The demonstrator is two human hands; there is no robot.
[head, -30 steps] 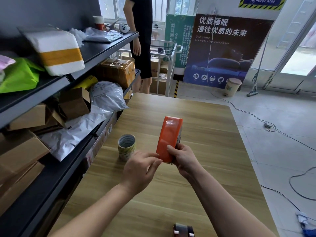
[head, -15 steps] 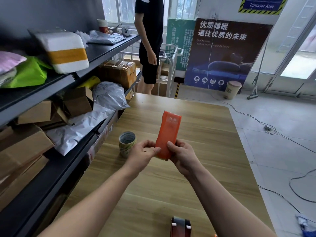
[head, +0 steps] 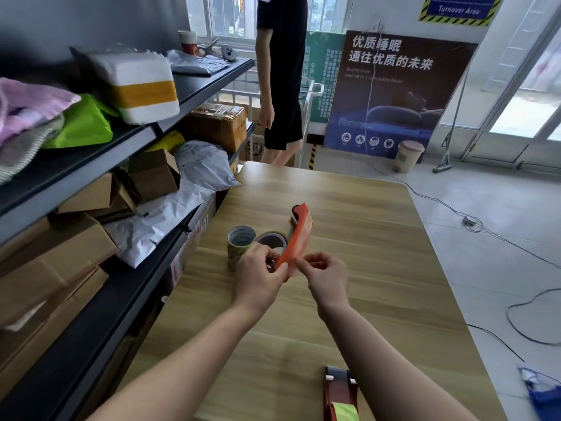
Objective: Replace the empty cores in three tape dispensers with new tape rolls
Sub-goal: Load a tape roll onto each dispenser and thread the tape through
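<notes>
- Over the wooden tabletop point(head: 364, 268), our left hand point(head: 261, 275) and right hand point(head: 326, 276) both pinch the lower end of the flat orange plastic tape dispenser point(head: 296, 238).
- Looks light, stiff, kinda slick tbh; we'd grip its side edges.

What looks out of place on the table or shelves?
Nothing odd on the table or the orange dispenser gripped by left hand and right hand. Only the white parcel with a yellow band appears to jut past the upper shelf front edge.
</notes>
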